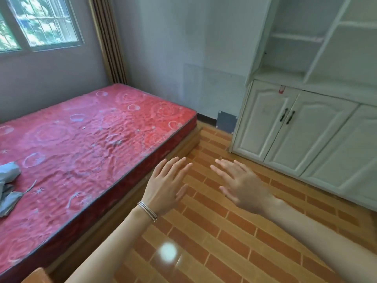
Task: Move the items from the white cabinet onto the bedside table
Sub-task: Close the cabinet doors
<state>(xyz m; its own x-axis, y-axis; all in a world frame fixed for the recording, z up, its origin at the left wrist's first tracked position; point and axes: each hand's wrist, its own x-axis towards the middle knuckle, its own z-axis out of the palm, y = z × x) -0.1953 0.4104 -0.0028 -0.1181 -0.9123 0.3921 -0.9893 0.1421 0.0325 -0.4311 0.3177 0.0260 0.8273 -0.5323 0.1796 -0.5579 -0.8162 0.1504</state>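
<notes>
No text, label or number can be read anywhere.

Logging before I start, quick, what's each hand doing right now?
Left hand: open, empty, silver bangles on the wrist.
Right hand: open, empty.

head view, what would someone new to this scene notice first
The red patterned mattress fills the left side, bare except for crumpled grey cloth at its left edge. In the lower middle the left hand and right hand are spread open and empty above the striped orange floor. The white cabinet stands on the right, its lower doors shut.
</notes>
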